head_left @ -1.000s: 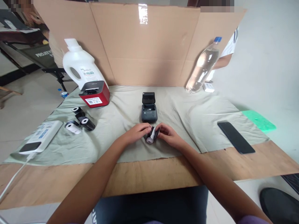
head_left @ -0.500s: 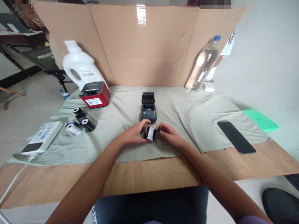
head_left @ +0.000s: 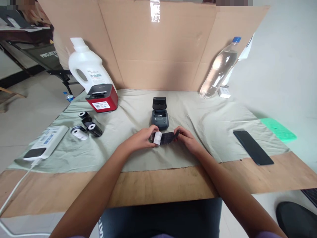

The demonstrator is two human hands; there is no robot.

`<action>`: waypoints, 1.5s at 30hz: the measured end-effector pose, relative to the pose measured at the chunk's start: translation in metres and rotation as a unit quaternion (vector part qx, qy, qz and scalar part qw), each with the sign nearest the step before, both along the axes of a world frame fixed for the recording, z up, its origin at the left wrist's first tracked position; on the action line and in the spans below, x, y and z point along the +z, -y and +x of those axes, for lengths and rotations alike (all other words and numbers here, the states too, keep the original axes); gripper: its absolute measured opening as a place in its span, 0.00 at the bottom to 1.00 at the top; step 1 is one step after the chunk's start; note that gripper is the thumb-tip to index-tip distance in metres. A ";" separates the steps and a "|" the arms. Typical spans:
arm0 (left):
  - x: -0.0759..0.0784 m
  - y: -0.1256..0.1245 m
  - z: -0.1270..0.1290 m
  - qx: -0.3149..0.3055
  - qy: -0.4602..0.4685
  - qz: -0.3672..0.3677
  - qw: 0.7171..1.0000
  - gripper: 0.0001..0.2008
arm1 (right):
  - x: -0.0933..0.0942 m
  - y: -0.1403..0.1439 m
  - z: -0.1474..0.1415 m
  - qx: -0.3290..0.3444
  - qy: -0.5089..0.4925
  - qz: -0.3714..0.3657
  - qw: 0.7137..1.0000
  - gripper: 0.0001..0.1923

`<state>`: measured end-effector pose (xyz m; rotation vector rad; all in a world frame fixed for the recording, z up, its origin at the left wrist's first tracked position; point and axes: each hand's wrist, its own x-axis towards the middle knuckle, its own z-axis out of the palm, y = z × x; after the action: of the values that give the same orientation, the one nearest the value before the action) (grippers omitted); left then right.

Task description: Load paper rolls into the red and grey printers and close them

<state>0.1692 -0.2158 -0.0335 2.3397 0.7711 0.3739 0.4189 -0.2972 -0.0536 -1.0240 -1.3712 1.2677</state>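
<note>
Left hand (head_left: 138, 140) grips the paper roll (head_left: 157, 137); right hand (head_left: 188, 140) pinches its dark strip (head_left: 169, 137), apparently wrapping, directly before the open printer (head_left: 159, 116); spare rolls (head_left: 86, 125) lie well left.

A red label printer (head_left: 102, 99) sits on a grey cloth (head_left: 210, 122). Behind it, a white detergent jug (head_left: 85, 67); far right, a black phone (head_left: 253, 151).

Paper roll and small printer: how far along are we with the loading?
Done: the dark printer sits with its lid up. In hand: the left hand holds the paper roll while the right hand pulls the dark wrapper strip off sideways. Left: the roll is not yet in the printer's bay, and the lid is unclosed.
</note>
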 end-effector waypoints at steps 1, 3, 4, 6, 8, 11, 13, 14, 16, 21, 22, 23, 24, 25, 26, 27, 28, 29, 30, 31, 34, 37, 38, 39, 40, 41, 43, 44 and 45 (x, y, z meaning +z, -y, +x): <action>0.000 0.000 0.000 0.000 -0.003 0.005 1.000 0.27 | 0.001 0.000 0.000 0.001 0.003 0.003 1.000 0.06; 0.000 0.001 0.001 -0.001 -0.010 0.013 1.000 0.27 | 0.003 0.000 0.000 0.003 0.008 0.011 1.000 0.05; 0.000 0.001 0.002 -0.003 -0.014 0.017 1.000 0.26 | 0.003 0.000 0.000 0.003 0.010 0.014 1.000 0.05; 0.000 0.002 0.003 -0.007 -0.022 0.019 1.000 0.25 | 0.005 0.001 0.000 0.001 0.016 0.016 1.000 0.05; 0.001 0.002 0.004 -0.012 -0.030 0.011 0.999 0.24 | 0.006 0.001 0.001 -0.004 0.025 0.018 1.000 0.06; 0.001 0.003 0.009 -0.015 -0.036 0.006 0.999 0.22 | 0.007 0.000 0.001 -0.010 0.036 0.029 0.999 0.06; 0.001 0.003 0.012 -0.019 -0.035 0.018 0.999 0.22 | 0.008 0.000 0.001 -0.008 0.037 0.035 0.999 0.07; 0.000 0.004 0.014 -0.025 -0.033 0.025 0.999 0.22 | 0.009 0.000 0.001 -0.005 0.038 0.036 0.999 0.07; -0.001 0.004 0.019 -0.041 -0.025 0.031 0.998 0.22 | 0.012 0.000 -0.001 0.006 0.044 0.033 0.998 0.07; -0.004 0.007 0.026 -0.067 -0.017 0.039 0.997 0.25 | 0.018 -0.004 -0.005 0.043 0.042 0.015 0.998 0.09; -0.004 0.007 0.026 -0.068 -0.019 0.044 0.997 0.25 | 0.018 -0.006 -0.006 0.047 0.037 0.012 0.998 0.09; -0.004 0.008 0.027 -0.067 -0.021 0.046 0.996 0.26 | 0.018 -0.007 -0.007 0.050 0.030 0.009 0.998 0.09; -0.004 0.009 0.027 -0.060 -0.020 0.045 0.997 0.28 | 0.017 -0.008 -0.008 0.051 0.019 0.006 0.998 0.09; -0.004 0.009 0.027 -0.048 -0.016 0.040 0.998 0.31 | 0.016 -0.009 -0.009 0.051 0.005 0.002 0.999 0.09; -0.004 0.010 0.028 -0.035 -0.011 0.033 0.999 0.35 | 0.015 -0.010 -0.011 0.050 -0.011 -0.003 0.999 0.09; -0.003 0.011 0.028 -0.023 -0.005 0.025 0.999 0.38 | 0.014 -0.011 -0.012 0.048 -0.028 -0.009 0.998 0.09; -0.002 0.012 0.029 -0.013 -0.001 0.019 1.000 0.39 | 0.012 -0.011 -0.014 0.045 -0.045 -0.017 0.998 0.09; -0.001 0.013 0.030 -0.007 -0.003 0.018 1.000 0.39 | 0.011 -0.011 -0.016 0.041 -0.062 -0.025 0.997 0.09; 0.001 0.015 0.031 -0.003 -0.011 0.023 1.000 0.38 | 0.009 -0.011 -0.018 0.037 -0.077 -0.031 0.996 0.09; 0.004 0.017 0.033 -0.001 -0.025 0.031 0.999 0.36 | 0.007 -0.010 -0.019 0.031 -0.093 -0.035 0.995 0.09; 0.014 0.024 0.040 0.013 -0.077 0.059 0.995 0.33 | 0.001 -0.008 -0.022 0.010 -0.134 -0.032 0.990 0.12; 0.022 0.031 0.048 0.033 -0.116 0.080 0.989 0.31 | -0.004 -0.006 -0.022 -0.006 -0.155 -0.023 0.988 0.17; 0.024 0.034 0.050 0.041 -0.128 0.088 0.987 0.31 | -0.005 -0.005 -0.021 -0.011 -0.151 -0.020 0.988 0.18; 0.026 0.037 0.053 0.051 -0.139 0.096 0.984 0.31 | -0.005 -0.003 -0.021 -0.017 -0.143 -0.015 0.989 0.19; 0.026 0.039 0.055 0.060 -0.148 0.101 0.982 0.31 | -0.005 -0.002 -0.021 -0.023 -0.133 -0.008 0.991 0.20; 0.026 0.042 0.057 0.069 -0.153 0.102 0.980 0.31 | -0.005 0.000 -0.022 -0.030 -0.122 -0.001 0.992 0.21; 0.023 0.047 0.059 0.083 -0.142 0.090 0.982 0.31 | -0.004 0.003 -0.025 -0.040 -0.102 0.011 0.994 0.23; 0.020 0.049 0.060 0.086 -0.125 0.078 0.985 0.32 | -0.004 0.004 -0.027 -0.043 -0.092 0.013 0.995 0.23; 0.017 0.051 0.060 0.086 -0.102 0.063 0.989 0.33 | -0.004 0.005 -0.029 -0.048 -0.082 0.015 0.995 0.22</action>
<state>0.2292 -0.2670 -0.0169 2.4623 1.0801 0.2652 0.3896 -0.3024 -0.0572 -0.9320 -1.1984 1.2290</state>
